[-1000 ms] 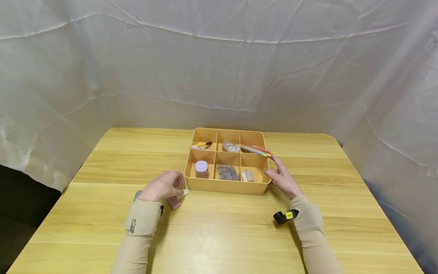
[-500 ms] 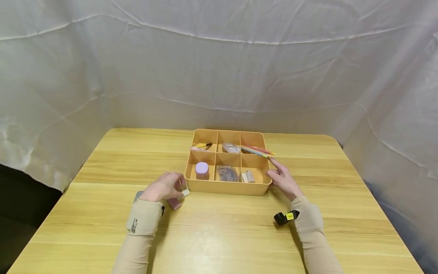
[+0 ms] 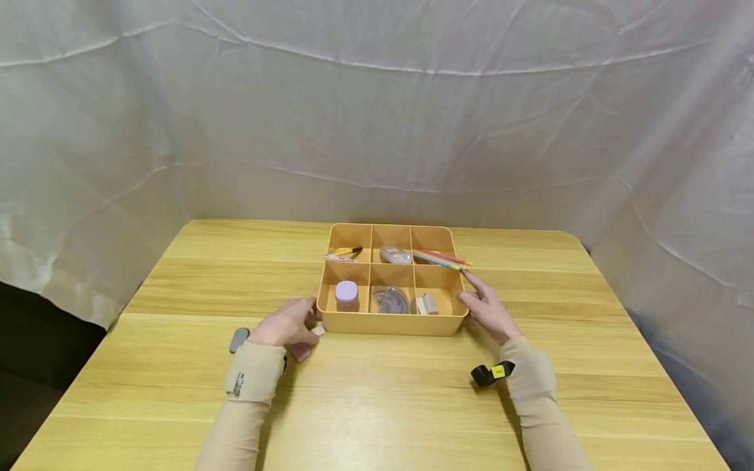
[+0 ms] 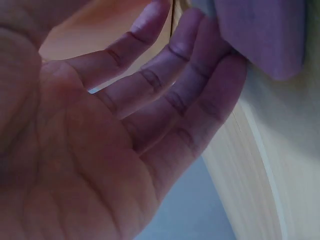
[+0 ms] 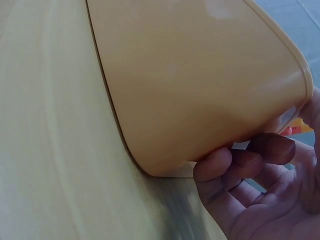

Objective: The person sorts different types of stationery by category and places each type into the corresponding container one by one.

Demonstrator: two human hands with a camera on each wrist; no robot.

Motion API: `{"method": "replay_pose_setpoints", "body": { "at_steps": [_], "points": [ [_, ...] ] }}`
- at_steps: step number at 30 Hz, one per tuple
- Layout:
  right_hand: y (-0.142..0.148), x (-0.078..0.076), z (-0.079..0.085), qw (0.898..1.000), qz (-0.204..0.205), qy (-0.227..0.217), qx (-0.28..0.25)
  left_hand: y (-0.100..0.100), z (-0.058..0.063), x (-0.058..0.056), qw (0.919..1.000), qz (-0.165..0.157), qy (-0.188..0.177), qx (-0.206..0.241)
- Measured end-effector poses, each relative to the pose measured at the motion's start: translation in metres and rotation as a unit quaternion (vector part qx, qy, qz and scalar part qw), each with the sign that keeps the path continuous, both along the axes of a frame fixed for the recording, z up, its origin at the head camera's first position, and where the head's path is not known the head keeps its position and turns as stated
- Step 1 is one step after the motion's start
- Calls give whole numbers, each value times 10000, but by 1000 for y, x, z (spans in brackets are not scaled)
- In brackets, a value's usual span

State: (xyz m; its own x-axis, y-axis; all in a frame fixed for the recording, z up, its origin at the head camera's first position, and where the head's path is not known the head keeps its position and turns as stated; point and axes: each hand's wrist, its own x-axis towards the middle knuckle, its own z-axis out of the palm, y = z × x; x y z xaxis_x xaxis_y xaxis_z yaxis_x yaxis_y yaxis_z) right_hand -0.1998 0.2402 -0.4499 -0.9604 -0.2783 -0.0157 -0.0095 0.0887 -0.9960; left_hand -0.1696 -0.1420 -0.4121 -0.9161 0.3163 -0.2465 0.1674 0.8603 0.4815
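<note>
A light orange box (image 3: 394, 324) with several compartments stands on the table. My right hand (image 3: 487, 315) grips its front right corner; the thumb is at the rim and the other fingertips curl against the wall (image 5: 200, 75). My left hand (image 3: 288, 324) is at the front left corner, its fingers loosely extended and holding nothing. Below that hand lies a mauve block (image 3: 301, 352), partly covered, with its face close to the fingertips in the left wrist view. A small white block (image 3: 319, 330) shows beside the box corner.
Inside the box are a purple-lidded jar (image 3: 346, 294), a clear protractor (image 3: 390, 300), a white eraser in a sleeve (image 3: 427, 304), pens (image 3: 345, 251) and a clear-wrapped item (image 3: 396, 255). Coloured pencils (image 3: 442, 260) stick out over the right rim. A grey oval item (image 3: 239, 339) lies left.
My left hand has moved slightly right to the box corner, uncovering more of the grey oval item. The right hand keeps its grip.
</note>
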Motion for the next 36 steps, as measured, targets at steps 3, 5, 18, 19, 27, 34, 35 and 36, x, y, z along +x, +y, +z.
{"method": "replay_pose_setpoints", "body": {
  "at_steps": [3,5,18,19,27,34,35,36],
  "points": [
    [0,0,-1,10000,-2,-19,-6,-1,-1,-1,10000,5,38,-26],
    [1,0,-1,10000,10,-20,-30,-3,-2,-1,9999,-57,140,-34],
    [2,0,-1,10000,32,-18,-80,-13,3,2,9990,3,456,-38],
    [2,0,-1,10000,33,-23,-82,-14,4,2,9990,-25,445,-23],
    [2,0,-1,9999,29,-82,-58,-18,4,2,9986,-253,435,182],
    [0,0,-1,9999,42,-121,-34,-18,1,1,9975,-396,577,113],
    [0,0,0,9999,40,-112,-32,-18,1,0,9972,-438,602,93],
    [0,0,0,9999,33,-101,-15,-18,1,0,9969,-474,629,65]
  ]
}}
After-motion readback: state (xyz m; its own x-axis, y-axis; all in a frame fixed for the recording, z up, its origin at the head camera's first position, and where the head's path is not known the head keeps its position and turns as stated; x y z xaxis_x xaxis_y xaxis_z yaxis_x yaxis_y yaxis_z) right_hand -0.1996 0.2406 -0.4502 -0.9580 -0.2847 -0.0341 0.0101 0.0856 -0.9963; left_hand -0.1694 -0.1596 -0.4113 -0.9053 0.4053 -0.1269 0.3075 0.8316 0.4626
